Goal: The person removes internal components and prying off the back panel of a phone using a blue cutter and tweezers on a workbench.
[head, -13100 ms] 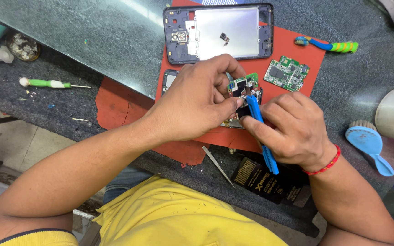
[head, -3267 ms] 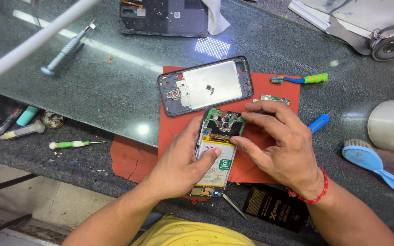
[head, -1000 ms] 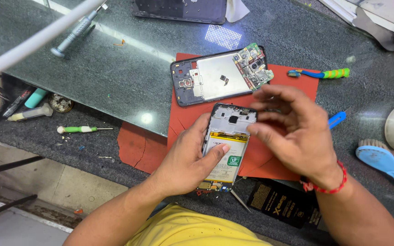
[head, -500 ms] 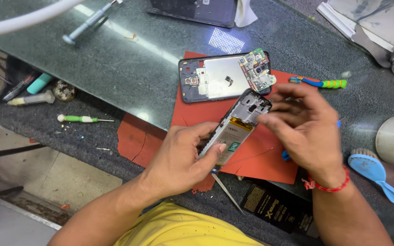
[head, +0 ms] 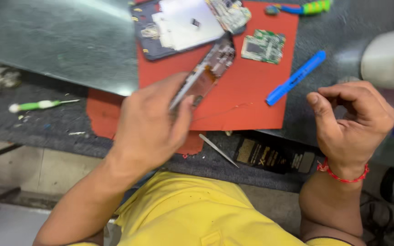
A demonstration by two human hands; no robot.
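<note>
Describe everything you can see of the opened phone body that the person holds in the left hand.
The phone body is a slim frame seen nearly edge-on and motion-blurred. Exposed circuitry shows at its upper end, an orange-brown part at mid-length. It tilts up and away over the red mat, its lower end gripped in the left hand. The right hand is clear of it.

I see the mat lying on the worktop. At its far edge rests the phone back, with a circuit board to its right. The plastic tool lies across the mat's right edge. A pair of tweezers sits just before the mat, and a screwdriver lies well to its left.

My left hand holds the phone frame above the mat. My right hand is off to the right, near the tape roll.
</note>
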